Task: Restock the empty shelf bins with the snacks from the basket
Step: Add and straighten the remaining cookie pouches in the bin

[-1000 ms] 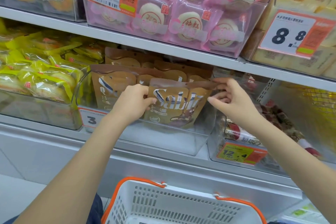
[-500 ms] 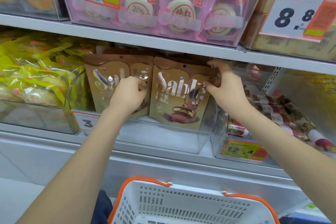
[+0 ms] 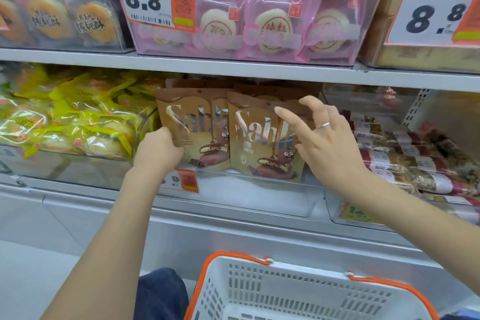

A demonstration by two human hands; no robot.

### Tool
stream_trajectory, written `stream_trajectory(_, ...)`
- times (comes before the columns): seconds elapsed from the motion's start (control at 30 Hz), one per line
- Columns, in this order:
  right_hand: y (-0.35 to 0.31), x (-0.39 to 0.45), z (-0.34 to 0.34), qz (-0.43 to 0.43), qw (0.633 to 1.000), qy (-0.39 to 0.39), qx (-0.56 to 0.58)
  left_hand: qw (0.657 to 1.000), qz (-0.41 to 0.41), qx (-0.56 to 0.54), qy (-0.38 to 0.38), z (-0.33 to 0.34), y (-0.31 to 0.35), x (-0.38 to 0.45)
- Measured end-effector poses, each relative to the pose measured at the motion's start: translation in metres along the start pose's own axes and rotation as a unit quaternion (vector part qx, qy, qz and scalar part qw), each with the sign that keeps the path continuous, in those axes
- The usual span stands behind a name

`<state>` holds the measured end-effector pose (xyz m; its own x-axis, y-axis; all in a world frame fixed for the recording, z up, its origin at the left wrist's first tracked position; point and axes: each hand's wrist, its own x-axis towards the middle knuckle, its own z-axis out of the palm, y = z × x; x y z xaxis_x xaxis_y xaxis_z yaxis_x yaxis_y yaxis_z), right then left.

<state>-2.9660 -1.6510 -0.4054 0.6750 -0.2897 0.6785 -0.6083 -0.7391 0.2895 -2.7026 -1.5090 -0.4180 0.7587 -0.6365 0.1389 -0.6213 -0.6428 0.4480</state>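
Head-camera view, shop aisle: I am facing up two brown Sablé biscuit pouches at the front of a clear bin on the lower shelf. My left hand grips the lower left corner of the left pouch, fingers curled round its edge, which I judge keeps it upright and square to the aisle. My right hand is spread, fingers straight and splayed, holding nothing; it hovers in front of the right pouch, and I cannot tell whether a fingertip touches the foil. The right pouch stands just beside the left one and overlaps its edge slightly, both with the printed name facing out, presumably so shoppers can read it over the bin's low front wall.

By my count: two pouches stand in the front row, with the dark tops of at least two more showing behind them; how many exactly I cannot tell. One white basket with orange handles sits below the shelf, near my knee. What shows of its inside holds no snacks, though its floor is largely out of view.

Neighbouring bins hold yellow-wrapped cakes on the left and red-banded bars on the right. On the upper shelf, a bin of pink-wrapped buns carries one of the two "8.8" price cards.
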Motion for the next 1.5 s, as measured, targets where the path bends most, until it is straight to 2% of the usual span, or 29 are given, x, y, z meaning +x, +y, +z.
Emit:
stream_trajectory(0.1, 0.001, 0.007, 0.001, -0.039, 0.999, -0.023, -0.008, 0.999, 0.004, -0.022, -0.042, 0.003, 0.006, 0.007)
stream_trajectory(0.17, 0.0, 0.013, 0.004, -0.145, 0.988, -0.048, -0.012, 0.998, 0.004, -0.04, -0.048, 0.006, 0.008, 0.011)
stream_trajectory(0.23, -0.003, 0.021, 0.008, -0.272, 0.959, -0.073, -0.022, 0.998, 0.002, -0.051, -0.045, 0.007, 0.009, 0.016)
stream_trajectory(0.3, -0.012, 0.032, 0.012, -0.363, 0.92, -0.138, -0.053, 0.997, 0.003, -0.05, -0.052, 0.008, 0.008, 0.018)
stream_trajectory(0.37, -0.02, 0.043, 0.019, -0.403, 0.879, -0.236, -0.094, 0.997, 0.005, -0.049, -0.064, 0.01, 0.007, 0.02)
stream_trajectory(0.47, -0.023, 0.058, 0.029, -0.432, 0.847, -0.268, -0.157, 0.996, -0.002, -0.054, -0.075, 0.014, 0.009, 0.024)
stream_trajectory(0.6, -0.015, 0.062, 0.041, -0.433, 0.823, -0.294, -0.22, 0.996, -0.025, -0.046, -0.07, 0.022, 0.016, 0.027)
stream_trajectory(0.73, -0.012, 0.06, 0.049, -0.418, 0.825, -0.298, -0.235, 0.994, -0.019, -0.055, -0.089, 0.023, 0.011, 0.028)
stream_trajectory(0.93, -0.013, 0.058, 0.049, -0.412, 0.831, -0.309, -0.209, 0.994, 0.045, -0.037, -0.091, 0.014, 0.004, 0.018)
stream_trajectory(1.07, -0.015, 0.056, 0.051, -0.4, 0.848, -0.306, -0.164, 0.992, 0.091, -0.024, -0.083, 0.013, 0.006, 0.008)
stream_trajectory(1.17, -0.025, 0.05, 0.056, -0.419, 0.846, -0.297, -0.143, 0.987, 0.14, -0.042, -0.071, 0.012, 0.009, 0.002)
stream_trajectory(1.23, -0.029, 0.047, 0.062, -0.43, 0.846, -0.28, -0.146, 0.976, 0.189, -0.041, -0.098, 0.013, 0.012, -0.004)
stream_trajectory(1.3, -0.029, 0.049, 0.065, -0.409, 0.848, -0.303, -0.146, 0.967, 0.215, 0.007, -0.138, 0.014, 0.015, -0.009)
stream_trajectory(1.4, -0.025, 0.053, 0.069, -0.36, 0.852, -0.358, -0.13, 0.959, 0.214, 0.074, -0.168, 0.014, 0.015, -0.01)
stream_trajectory(1.5, -0.025, 0.054, 0.07, -0.344, 0.855, -0.368, -0.124, 0.958, 0.202, 0.081, -0.187, 0.013, 0.013, -0.009)
